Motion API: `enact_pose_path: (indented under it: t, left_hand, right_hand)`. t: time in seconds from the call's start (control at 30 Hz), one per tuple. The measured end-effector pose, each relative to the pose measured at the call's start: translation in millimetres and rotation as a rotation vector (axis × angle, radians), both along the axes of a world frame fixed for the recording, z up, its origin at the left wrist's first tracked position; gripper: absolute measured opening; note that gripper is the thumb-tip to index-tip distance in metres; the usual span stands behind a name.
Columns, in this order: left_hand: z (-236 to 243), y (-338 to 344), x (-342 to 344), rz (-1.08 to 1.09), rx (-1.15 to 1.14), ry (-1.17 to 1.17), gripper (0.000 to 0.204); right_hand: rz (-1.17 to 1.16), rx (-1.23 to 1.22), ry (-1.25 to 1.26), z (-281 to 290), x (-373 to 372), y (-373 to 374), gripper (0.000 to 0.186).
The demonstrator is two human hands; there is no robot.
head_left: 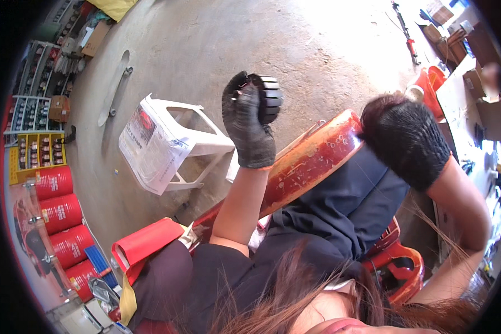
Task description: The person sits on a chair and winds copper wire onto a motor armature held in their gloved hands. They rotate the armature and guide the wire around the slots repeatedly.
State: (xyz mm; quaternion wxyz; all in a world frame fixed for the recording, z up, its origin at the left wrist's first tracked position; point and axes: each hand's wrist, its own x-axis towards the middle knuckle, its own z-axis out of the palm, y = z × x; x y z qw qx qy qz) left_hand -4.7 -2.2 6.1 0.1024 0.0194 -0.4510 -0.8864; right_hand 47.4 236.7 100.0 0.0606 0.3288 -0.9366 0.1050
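Note:
Gloved in black, my left hand [245, 131] is closed on a round black part with silvery ribs [268, 97], held up in mid-air. Below it a long, scuffed red-orange piece [300, 172] slants across my lap, over dark trousers [348, 206]. My right hand [401, 136], also in a black glove, is curled at the upper end of that piece; whether it touches it or grips something is hidden. A white plastic stool [206, 145] with printed paper [147, 147] over it stands just left of my left hand.
A skateboard [114, 86] lies on the concrete floor [217, 33]. Shelves of small items [36, 72], red drums [55, 200] and a red folded item [147, 242] are at left. A cluttered bench [453, 83], an orange container [431, 92] and a red-handled tool [411, 47] are at right.

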Motion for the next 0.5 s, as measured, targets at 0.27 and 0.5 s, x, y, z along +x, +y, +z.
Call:
enact_pose_path:
  t: [0.27,0.5]
  left_hand:
    - [-11,1,11,-0.588,0.597,-0.614,0.046]
    - [0,2,6,-0.788,0.350,-0.146,0.035]
  right_hand:
    - [0.490,-0.969,-0.995,-10,5,-7,0.034]
    - [0.345,-1.941,-0.734,-6,-7,-32,0.090]
